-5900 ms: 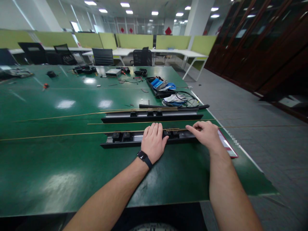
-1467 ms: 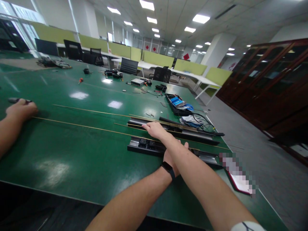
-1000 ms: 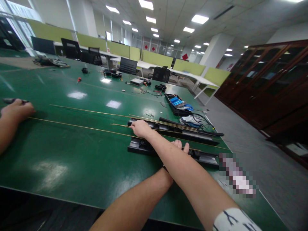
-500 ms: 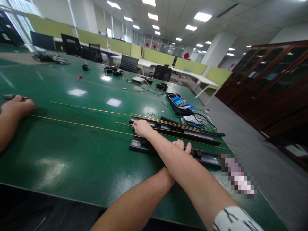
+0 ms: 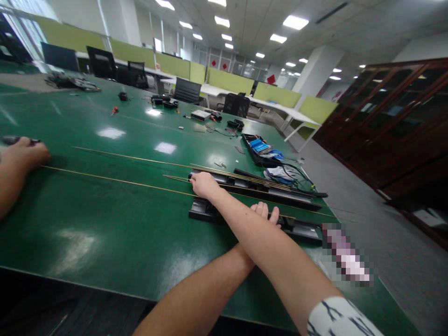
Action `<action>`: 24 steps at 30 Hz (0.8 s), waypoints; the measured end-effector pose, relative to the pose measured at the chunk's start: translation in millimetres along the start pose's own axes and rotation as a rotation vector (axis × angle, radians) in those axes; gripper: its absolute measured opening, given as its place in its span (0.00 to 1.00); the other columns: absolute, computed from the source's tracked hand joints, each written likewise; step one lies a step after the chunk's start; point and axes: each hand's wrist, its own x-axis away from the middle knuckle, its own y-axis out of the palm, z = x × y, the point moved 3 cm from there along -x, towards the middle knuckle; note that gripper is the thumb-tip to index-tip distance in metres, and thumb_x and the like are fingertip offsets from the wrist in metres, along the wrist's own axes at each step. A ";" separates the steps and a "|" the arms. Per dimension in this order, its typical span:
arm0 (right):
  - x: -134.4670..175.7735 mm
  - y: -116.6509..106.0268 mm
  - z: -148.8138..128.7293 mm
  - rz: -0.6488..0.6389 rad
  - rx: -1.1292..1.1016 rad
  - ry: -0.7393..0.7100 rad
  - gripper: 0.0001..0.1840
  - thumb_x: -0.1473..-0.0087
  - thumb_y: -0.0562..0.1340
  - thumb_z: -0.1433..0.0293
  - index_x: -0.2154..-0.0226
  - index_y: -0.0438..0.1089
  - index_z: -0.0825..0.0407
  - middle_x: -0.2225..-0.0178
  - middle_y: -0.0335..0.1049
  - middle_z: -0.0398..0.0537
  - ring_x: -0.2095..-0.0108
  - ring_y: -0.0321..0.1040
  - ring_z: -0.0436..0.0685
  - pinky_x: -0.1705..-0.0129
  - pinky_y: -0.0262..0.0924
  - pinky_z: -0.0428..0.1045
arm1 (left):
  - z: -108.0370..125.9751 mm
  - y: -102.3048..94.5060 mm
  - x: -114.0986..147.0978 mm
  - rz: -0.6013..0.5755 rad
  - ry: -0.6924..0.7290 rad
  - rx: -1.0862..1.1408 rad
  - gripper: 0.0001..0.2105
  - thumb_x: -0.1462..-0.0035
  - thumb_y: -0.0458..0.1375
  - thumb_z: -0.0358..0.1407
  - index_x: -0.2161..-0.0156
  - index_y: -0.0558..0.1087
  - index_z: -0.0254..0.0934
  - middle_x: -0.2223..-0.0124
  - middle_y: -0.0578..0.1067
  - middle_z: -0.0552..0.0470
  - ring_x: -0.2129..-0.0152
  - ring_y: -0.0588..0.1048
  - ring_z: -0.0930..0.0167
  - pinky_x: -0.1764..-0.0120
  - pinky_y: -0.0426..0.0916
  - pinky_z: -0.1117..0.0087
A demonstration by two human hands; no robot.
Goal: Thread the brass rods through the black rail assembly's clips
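My forearms cross over the table. My right hand (image 5: 205, 185), reaching left, is closed with its fingertips at a thin brass-coloured rod (image 5: 175, 178), by the near end of the far black channel rail (image 5: 297, 200). My left hand (image 5: 261, 211), partly hidden under my right forearm, curls its fingers over the near black channel rail (image 5: 304, 233). A long brass-coloured rod (image 5: 115, 179) runs from the near rail to another person's hand (image 5: 26, 151) at the left edge. That hand grips a dark, handle-like tool (image 5: 12, 139).
More thin rods (image 5: 252, 176) lie across the far rail. Behind it sits a black tray (image 5: 254, 154) with a blue part, cables and a pale bundle (image 5: 280, 174). Small black parts (image 5: 164, 102) and an orange-handled item (image 5: 115, 110) lie farther back on the green table (image 5: 122, 233).
My right hand has shifted very slightly left, along with the rod end at its fingertips. My left hand stays in place over the near rail.
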 end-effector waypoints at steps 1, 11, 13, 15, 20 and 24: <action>-0.9 0.5 -0.4 0.000 0.001 0.004 0.21 0.29 0.52 0.64 0.50 0.79 0.52 0.49 0.79 0.57 0.47 0.74 0.60 0.46 0.63 0.50 | -0.6 -0.1 -1.6 -0.006 -0.007 -0.003 0.26 0.32 0.52 0.46 0.33 0.67 0.41 0.35 0.73 0.41 0.34 0.68 0.53 0.35 0.65 0.47; -4.5 3.1 -0.9 -0.020 -0.010 -0.002 0.22 0.28 0.51 0.65 0.49 0.78 0.53 0.48 0.79 0.57 0.46 0.73 0.60 0.45 0.62 0.50 | 0.1 -18.4 -2.0 -0.008 -0.082 -0.004 0.21 0.33 0.48 0.45 0.38 0.70 0.52 0.38 0.76 0.55 0.33 0.66 0.57 0.37 0.64 0.48; -5.4 4.7 0.1 -0.034 -0.016 -0.013 0.22 0.28 0.51 0.64 0.48 0.78 0.52 0.47 0.79 0.56 0.45 0.73 0.59 0.44 0.62 0.49 | 0.2 -19.4 -2.7 0.010 -0.087 0.020 0.22 0.35 0.51 0.45 0.38 0.71 0.49 0.38 0.76 0.50 0.33 0.66 0.56 0.36 0.64 0.49; -6.8 6.8 2.2 -0.048 -0.019 -0.016 0.21 0.29 0.52 0.65 0.46 0.78 0.51 0.46 0.78 0.55 0.46 0.73 0.59 0.45 0.63 0.49 | -0.3 -19.9 -2.3 0.025 -0.093 0.034 0.23 0.35 0.52 0.46 0.38 0.70 0.48 0.38 0.75 0.48 0.32 0.66 0.55 0.36 0.64 0.47; -11.9 10.3 5.8 -0.087 -0.011 -0.034 0.21 0.38 0.59 0.72 0.46 0.78 0.47 0.46 0.78 0.53 0.48 0.75 0.59 0.49 0.65 0.48 | -1.1 -23.8 4.8 0.021 -0.061 0.064 0.23 0.30 0.47 0.46 0.35 0.70 0.47 0.36 0.74 0.50 0.32 0.65 0.57 0.37 0.66 0.51; -15.7 8.5 -0.6 -0.085 0.003 -0.063 0.20 0.40 0.60 0.73 0.49 0.80 0.45 0.49 0.80 0.52 0.47 0.75 0.61 0.48 0.67 0.51 | -0.4 -29.2 10.0 0.019 -0.071 0.060 0.24 0.29 0.44 0.45 0.34 0.69 0.50 0.34 0.72 0.54 0.31 0.63 0.56 0.37 0.65 0.49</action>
